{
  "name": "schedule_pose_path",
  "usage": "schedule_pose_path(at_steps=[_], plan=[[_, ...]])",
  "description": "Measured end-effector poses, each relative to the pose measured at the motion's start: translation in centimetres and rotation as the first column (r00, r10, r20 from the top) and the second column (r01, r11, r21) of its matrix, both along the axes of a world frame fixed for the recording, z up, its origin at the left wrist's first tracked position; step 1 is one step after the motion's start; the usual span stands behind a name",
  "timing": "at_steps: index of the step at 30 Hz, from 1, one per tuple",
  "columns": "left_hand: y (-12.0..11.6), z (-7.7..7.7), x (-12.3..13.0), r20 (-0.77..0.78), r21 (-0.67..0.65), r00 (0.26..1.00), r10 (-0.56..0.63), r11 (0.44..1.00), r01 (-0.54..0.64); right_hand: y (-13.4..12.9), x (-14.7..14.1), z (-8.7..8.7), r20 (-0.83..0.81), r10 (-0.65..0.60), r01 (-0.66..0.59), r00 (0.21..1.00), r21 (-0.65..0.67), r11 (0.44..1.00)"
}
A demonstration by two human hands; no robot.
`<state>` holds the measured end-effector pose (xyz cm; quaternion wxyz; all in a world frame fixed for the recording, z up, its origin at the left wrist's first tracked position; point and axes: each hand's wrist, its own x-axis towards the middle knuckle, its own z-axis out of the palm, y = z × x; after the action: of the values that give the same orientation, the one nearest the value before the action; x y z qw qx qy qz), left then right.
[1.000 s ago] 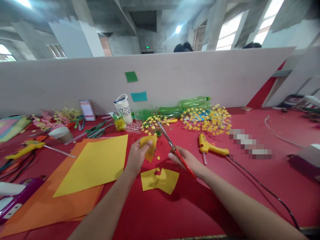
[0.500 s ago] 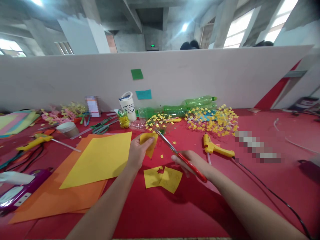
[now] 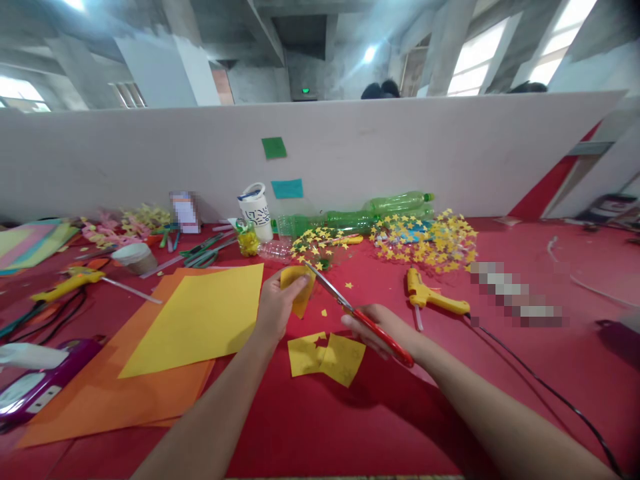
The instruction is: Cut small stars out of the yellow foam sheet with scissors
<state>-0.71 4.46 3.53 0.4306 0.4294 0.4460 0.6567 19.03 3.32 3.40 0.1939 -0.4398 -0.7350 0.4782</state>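
Observation:
In the head view, my left hand (image 3: 274, 305) is closed on a small piece of yellow paper (image 3: 299, 300), thumb on its face. My right hand (image 3: 383, 327) grips a pair of scissors (image 3: 367, 324) with red handles. Its blades point up and left, with the tips at the paper's top right edge. Below my hands, two yellow paper squares (image 3: 344, 359) overlap on the red table; a star-shaped hole shows in the left one. A loose yellow star (image 3: 349, 285) and a tiny scrap (image 3: 324, 313) lie near the blades.
Large yellow (image 3: 200, 320) and orange sheets (image 3: 120, 400) lie at the left, beside a purple power strip (image 3: 75, 360). A yellow glue gun (image 3: 435, 297) with a trailing cord rests at the right. Green plastic bottles (image 3: 350, 221) and star clusters (image 3: 430, 240) stand along the white partition (image 3: 200, 153).
The scissors have shifted slightly left, bringing their tips onto the paper's upper edge, and their blades look closer together. My left hand has barely moved.

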Motion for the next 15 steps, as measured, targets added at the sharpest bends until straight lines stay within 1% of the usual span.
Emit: schedule_pose_path(at_steps=[7,15], plan=[[0.1,-0.36,0.01,0.062,0.005,0.998,-0.024,1.0,0.023,-0.06,-0.05,-0.23,0.018,-0.003,0.005,1.0,-0.136,0.991],[0.11,-0.48,-0.02,0.121,-0.021,0.991,-0.061,0.998,0.064,0.01,-0.05,0.26,0.048,0.013,-0.008,0.999,-0.092,0.996]])
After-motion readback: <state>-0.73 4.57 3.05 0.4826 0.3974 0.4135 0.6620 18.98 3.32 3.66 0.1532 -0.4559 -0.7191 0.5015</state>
